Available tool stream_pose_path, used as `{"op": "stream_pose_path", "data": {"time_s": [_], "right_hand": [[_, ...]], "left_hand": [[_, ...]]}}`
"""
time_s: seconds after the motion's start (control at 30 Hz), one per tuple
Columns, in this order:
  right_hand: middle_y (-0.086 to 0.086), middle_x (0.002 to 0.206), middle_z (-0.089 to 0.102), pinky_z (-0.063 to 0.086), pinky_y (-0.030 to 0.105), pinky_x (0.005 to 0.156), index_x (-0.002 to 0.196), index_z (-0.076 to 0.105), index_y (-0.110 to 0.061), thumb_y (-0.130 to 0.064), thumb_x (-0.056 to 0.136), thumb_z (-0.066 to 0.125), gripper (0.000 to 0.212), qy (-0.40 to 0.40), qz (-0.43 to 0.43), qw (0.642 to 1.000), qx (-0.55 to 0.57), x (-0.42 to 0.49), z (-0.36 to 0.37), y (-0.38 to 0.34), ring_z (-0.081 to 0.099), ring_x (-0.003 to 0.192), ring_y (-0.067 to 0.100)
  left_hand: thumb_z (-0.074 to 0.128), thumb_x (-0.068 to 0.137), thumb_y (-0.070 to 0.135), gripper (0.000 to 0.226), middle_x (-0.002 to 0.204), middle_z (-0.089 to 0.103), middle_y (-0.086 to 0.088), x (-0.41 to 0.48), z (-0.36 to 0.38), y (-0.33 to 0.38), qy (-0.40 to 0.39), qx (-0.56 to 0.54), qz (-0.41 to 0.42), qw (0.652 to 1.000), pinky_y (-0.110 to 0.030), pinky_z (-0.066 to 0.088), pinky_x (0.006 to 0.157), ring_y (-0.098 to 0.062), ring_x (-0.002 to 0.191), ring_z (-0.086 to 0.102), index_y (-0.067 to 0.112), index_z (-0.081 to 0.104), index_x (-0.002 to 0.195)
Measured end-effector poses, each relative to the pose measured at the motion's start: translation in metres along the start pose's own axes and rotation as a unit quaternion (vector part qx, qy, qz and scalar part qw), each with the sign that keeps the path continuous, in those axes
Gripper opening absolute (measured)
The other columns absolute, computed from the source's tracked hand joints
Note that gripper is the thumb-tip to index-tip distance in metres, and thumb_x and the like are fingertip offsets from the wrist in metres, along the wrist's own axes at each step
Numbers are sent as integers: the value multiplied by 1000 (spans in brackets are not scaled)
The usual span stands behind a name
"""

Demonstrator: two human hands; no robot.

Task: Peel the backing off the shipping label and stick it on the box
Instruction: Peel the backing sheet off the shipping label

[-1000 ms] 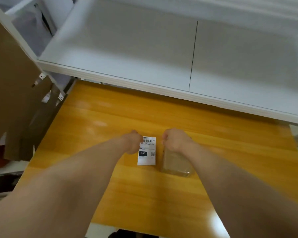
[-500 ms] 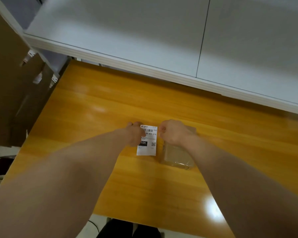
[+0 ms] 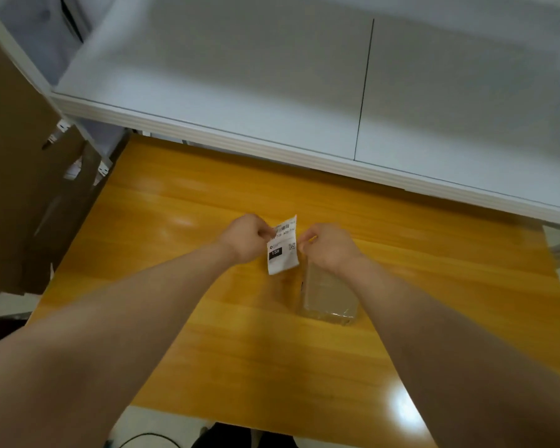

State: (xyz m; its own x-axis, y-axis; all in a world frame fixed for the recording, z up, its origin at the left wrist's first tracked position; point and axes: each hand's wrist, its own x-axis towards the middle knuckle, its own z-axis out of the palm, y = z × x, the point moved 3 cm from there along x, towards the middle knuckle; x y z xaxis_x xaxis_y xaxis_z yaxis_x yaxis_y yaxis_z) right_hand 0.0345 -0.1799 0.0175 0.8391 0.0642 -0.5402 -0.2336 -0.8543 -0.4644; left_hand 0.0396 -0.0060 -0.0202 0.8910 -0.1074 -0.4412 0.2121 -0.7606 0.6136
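- A pale grey-white flat shelf board [image 3: 272,92] spans the room beyond the grip, its front edge overhanging the far side of the table.
- The glossy orange-yellow wooden table [image 3: 207,334] lies beneath the grip.
- Big brown cardboard sheets [image 3: 17,176] lean well off to the left of the grip.
- The small brown cardboard box [image 3: 328,297], wrapped in clear tape, sits on the table below the right wrist, nearer the person than the grip.
- The left hand [image 3: 244,237] pinches the label's upper left edge; the right hand [image 3: 328,245], fingers curled, pinches its right edge.
- The white printed paper shipping label [image 3: 282,250] hangs tilted between both hands, lifted off the table, print facing up, its lower corner just beside the box.
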Motion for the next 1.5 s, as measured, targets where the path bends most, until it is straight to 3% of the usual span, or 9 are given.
{"op": "stream_pose_path", "data": {"time_s": [0.13,0.27,0.37,0.47,0.53,0.97,1.1,1.27,1.5], "right_hand": [[11,109,72,55,34,71,108,66,-14,-18,91,62,18,34,-24,997,65,-11,-22,-19,70,93,26],[8,109,73,62,42,81,98,65,-18,-23,93,60,9,64,-30,978,197,-31,-46,-44,73,88,23],[5,104,74,60,44,87,98,68,-19,-23,92,60,12,96,-42,956,275,-52,-60,-60,71,91,19],[2,101,73,59,42,89,91,70,-21,-21,91,60,9,119,-63,937,321,-77,-74,-72,69,95,20],[2,99,73,59,38,87,95,70,-19,-20,93,60,11,122,-78,927,345,-93,-81,-79,69,92,18],[8,103,76,59,39,90,101,70,-14,-23,97,60,14,91,-138,875,454,-175,-92,-85,73,99,20],[6,100,77,61,36,87,102,72,-16,-27,98,59,18,95,-156,873,452,-196,-98,-77,73,98,21],[7,99,77,60,40,89,97,74,-16,-28,96,60,18,93,-184,867,455,-215,-103,-73,73,98,22],[14,101,74,59,41,92,94,73,-10,-36,90,60,28,87,-225,876,418,-231,-110,-73,71,102,25]], "left_hand": [[61,97,26,21,102,72,-4,-20,-27,22,71,-125,-7,990,-26,39,50,-13,56,51,11,74,104],[65,95,22,17,94,74,-5,-47,-55,52,130,-217,26,967,-19,38,44,-3,44,46,7,72,92],[68,92,15,10,89,72,-1,-71,-72,75,181,-254,64,948,-12,44,48,-6,56,58,6,73,91],[71,87,15,3,94,76,-2,-92,-84,90,211,-280,90,932,-36,60,81,-18,89,73,13,74,87],[72,87,16,3,93,76,0,-105,-90,98,223,-285,105,926,-42,59,88,-15,91,73,15,73,89],[67,91,8,24,101,69,5,-189,-97,139,254,-322,210,888,-33,61,82,-8,95,73,22,49,100],[62,94,6,20,102,68,8,-208,-97,145,265,-325,243,875,-24,58,81,-6,94,72,18,56,108],[63,94,10,16,105,72,3,-222,-92,149,266,-300,274,874,-37,59,87,-14,100,71,16,65,108],[63,89,16,21,107,70,1,-234,-91,154,282,-266,305,870,-32,60,85,-14,101,71,14,66,110]]}}
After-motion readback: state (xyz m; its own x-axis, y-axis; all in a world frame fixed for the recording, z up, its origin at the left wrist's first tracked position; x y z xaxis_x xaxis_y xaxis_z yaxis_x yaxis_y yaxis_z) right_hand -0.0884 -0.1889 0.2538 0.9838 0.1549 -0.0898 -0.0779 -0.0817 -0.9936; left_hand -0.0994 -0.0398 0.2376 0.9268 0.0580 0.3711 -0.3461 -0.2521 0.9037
